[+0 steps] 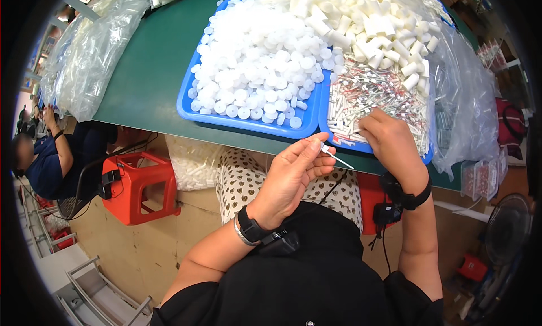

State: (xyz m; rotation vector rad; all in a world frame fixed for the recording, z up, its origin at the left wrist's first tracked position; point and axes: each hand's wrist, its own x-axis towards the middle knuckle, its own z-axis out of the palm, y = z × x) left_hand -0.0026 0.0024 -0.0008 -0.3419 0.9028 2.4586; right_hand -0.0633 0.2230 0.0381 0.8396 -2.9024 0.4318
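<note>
Worktable [147,72], green, carries blue left tray [243,126] heaped with white discs [254,66]; beside it, second blue tray [354,146], thick white tubes [389,29] piled behind thin wired pieces [378,83]. Clear plastic bag [466,94] crowds far right. Right hand [392,137] hides part of second tray — fingers bunched over pieces, grip impossible to tell. Left hand [291,176] pinches slim white stick [341,160] between thumb and fingers, near second tray's front rim — long axis slanting, free end pointing down and right.
</note>
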